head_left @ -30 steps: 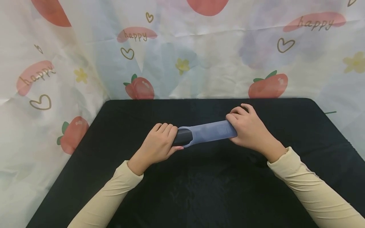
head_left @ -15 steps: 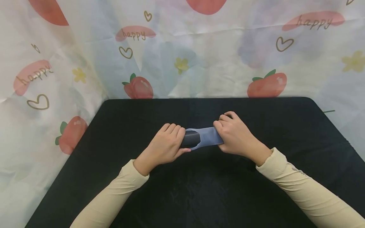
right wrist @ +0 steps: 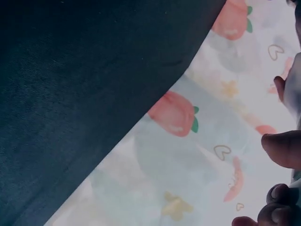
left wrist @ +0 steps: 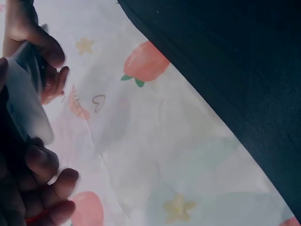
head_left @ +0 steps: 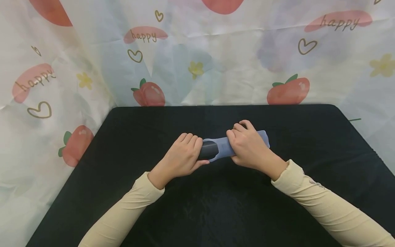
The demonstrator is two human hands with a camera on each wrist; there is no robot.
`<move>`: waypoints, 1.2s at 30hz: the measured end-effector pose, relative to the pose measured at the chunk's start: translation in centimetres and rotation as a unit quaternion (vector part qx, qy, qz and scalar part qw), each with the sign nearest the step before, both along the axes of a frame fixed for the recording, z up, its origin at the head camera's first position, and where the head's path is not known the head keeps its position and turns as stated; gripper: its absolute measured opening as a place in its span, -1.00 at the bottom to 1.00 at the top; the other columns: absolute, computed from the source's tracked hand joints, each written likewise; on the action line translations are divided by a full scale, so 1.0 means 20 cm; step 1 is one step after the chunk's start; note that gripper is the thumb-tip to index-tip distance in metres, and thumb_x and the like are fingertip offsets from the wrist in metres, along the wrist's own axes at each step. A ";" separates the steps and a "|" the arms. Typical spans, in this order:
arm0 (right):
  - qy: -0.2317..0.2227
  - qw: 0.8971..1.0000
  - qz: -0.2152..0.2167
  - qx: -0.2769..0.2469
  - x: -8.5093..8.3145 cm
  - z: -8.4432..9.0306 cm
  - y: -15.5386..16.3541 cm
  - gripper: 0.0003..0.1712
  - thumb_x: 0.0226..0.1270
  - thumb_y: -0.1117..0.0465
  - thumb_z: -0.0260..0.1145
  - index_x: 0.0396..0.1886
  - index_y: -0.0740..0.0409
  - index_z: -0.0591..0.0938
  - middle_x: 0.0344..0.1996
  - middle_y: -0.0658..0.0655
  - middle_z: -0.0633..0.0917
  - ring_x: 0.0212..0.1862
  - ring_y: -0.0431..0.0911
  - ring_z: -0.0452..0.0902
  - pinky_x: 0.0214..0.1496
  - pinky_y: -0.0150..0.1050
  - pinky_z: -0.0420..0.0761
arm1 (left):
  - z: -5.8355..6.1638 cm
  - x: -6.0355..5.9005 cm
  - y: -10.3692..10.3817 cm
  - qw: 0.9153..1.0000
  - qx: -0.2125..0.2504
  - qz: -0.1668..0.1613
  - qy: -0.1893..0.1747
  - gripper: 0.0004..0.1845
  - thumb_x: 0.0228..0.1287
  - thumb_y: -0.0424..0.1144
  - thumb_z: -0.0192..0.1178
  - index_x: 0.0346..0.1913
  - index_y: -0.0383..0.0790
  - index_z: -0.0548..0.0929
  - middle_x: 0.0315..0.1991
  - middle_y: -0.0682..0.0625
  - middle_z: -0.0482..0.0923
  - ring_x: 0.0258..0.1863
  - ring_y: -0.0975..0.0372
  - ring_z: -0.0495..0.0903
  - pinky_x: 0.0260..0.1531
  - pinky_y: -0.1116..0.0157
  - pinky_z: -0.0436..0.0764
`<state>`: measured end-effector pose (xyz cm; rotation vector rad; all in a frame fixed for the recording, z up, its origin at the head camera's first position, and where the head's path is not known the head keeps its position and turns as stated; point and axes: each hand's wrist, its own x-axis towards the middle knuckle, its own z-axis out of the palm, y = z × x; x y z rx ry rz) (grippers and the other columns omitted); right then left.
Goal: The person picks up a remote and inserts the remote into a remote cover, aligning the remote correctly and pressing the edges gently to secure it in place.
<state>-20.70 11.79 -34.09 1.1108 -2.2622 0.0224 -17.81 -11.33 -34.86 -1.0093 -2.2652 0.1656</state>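
Observation:
In the head view, my left hand point(head_left: 182, 156) grips the near-black end of a long, slim object point(head_left: 208, 150), thumb along its lower side. A blue sleeve point(head_left: 224, 147) fits over the rest of it, with a curved cut-out where the dark part shows. My right hand point(head_left: 250, 147) holds the sleeve around its middle, and the sleeve's squared end sticks out past the hand. The sleeve point(left wrist: 29, 101) looks pale in the left wrist view, with fingers at both ends. The right wrist view catches only part of the sleeve point(right wrist: 294, 89) at its right edge.
A black-covered table point(head_left: 222, 206) spreads beneath both hands. Behind it and along the left hangs a pale curtain point(head_left: 228, 82) printed with fruit, hearts and flowers. The table's far edge point(head_left: 197, 107) runs along the foot of the curtain.
My right hand has slid leftward along the sleeve, from its right end to around its middle, so that end now shows beyond it. My left hand has shifted slightly right, still gripping the dark part.

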 end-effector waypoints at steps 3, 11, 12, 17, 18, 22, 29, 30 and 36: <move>0.000 1.000 -0.008 0.000 0.01 0.00 -0.01 -0.62 -0.37 0.21 0.43 -0.51 0.26 0.47 -0.65 0.16 0.58 -0.39 0.03 0.45 0.02 0.07 0.42 | -0.01 0.00 0.00 1.000 0.001 -0.002 -0.003 -0.43 0.14 0.26 0.14 -0.28 -0.26 0.46 -0.43 -0.05 0.52 -0.39 0.14 0.48 -0.21 0.26 0.46; -0.017 0.998 -0.053 -0.005 0.00 -0.03 -0.01 -0.62 -0.28 0.16 0.44 -0.48 0.26 0.50 -0.61 0.17 0.63 -0.41 0.03 0.51 -0.01 0.07 0.45 | -0.02 -0.02 0.00 0.999 0.016 0.034 -0.011 -0.41 0.10 0.29 0.15 -0.22 -0.23 0.47 -0.38 -0.03 0.54 -0.35 0.14 0.51 -0.20 0.23 0.47; -0.019 0.998 -0.061 -0.010 0.00 -0.02 -0.01 -0.62 -0.27 0.15 0.45 -0.48 0.26 0.49 -0.61 0.17 0.63 -0.42 0.04 0.51 -0.02 0.07 0.45 | -0.02 -0.02 0.00 0.999 0.023 0.046 -0.008 -0.40 0.09 0.29 0.16 -0.19 -0.23 0.48 -0.36 -0.04 0.53 -0.34 0.13 0.51 -0.20 0.22 0.47; -0.033 0.994 -0.092 -0.041 -0.01 -0.01 0.02 -0.61 -0.29 0.16 0.46 -0.54 0.25 0.45 -0.67 0.16 0.57 -0.51 0.04 0.52 -0.07 0.07 0.47 | -0.01 -0.03 -0.01 0.995 0.071 0.046 0.052 -0.42 0.02 0.16 0.31 -0.06 -0.24 0.54 -0.22 -0.07 0.51 -0.22 0.09 0.50 -0.11 0.18 0.48; -0.036 0.993 -0.098 -0.047 -0.01 -0.01 0.02 -0.61 -0.29 0.16 0.46 -0.54 0.25 0.44 -0.68 0.16 0.57 -0.53 0.04 0.53 -0.07 0.07 0.46 | -0.01 -0.03 0.00 0.994 0.077 0.029 0.076 -0.47 0.02 0.10 0.33 -0.07 -0.23 0.56 -0.21 -0.07 0.52 -0.21 0.09 0.51 -0.09 0.19 0.49; -0.052 0.991 -0.105 -0.064 -0.02 0.01 0.03 -0.58 -0.23 0.12 0.47 -0.53 0.25 0.44 -0.71 0.16 0.57 -0.57 0.03 0.55 -0.08 0.08 0.47 | -0.01 -0.03 0.03 0.980 0.080 -0.039 0.179 -0.78 0.15 -0.10 0.28 -0.24 -0.16 0.65 -0.30 0.00 0.59 -0.26 0.15 0.55 -0.12 0.24 0.53; -0.123 0.986 -0.082 -0.071 0.00 0.04 0.02 -0.47 -0.14 -0.05 0.48 -0.44 0.26 0.45 -0.68 0.10 0.56 -0.61 -0.08 0.48 -0.16 0.00 0.49 | -0.02 -0.04 0.05 0.961 0.107 -0.053 0.249 -0.87 0.24 -0.35 0.15 -0.40 -0.16 0.68 -0.44 0.06 0.62 -0.39 0.21 0.54 -0.26 0.30 0.53; -0.135 0.985 -0.078 -0.075 0.01 0.05 0.02 -0.45 -0.12 -0.08 0.48 -0.41 0.27 0.47 -0.66 0.09 0.57 -0.60 -0.09 0.46 -0.16 -0.01 0.49 | -0.02 -0.04 0.05 0.959 0.108 -0.053 0.255 -0.86 0.23 -0.37 0.15 -0.40 -0.15 0.69 -0.44 0.06 0.63 -0.39 0.21 0.54 -0.27 0.30 0.53; -0.138 0.980 -0.055 -0.134 0.03 0.07 0.03 -0.34 0.00 -0.22 0.40 -0.31 0.31 0.49 -0.64 0.10 0.56 -0.57 -0.07 0.44 -0.08 -0.01 0.46 | 0.00 -0.04 0.06 0.948 0.123 -0.074 0.285 -0.92 0.18 -0.38 0.20 -0.37 -0.14 0.67 -0.41 0.07 0.63 -0.39 0.22 0.55 -0.31 0.34 0.52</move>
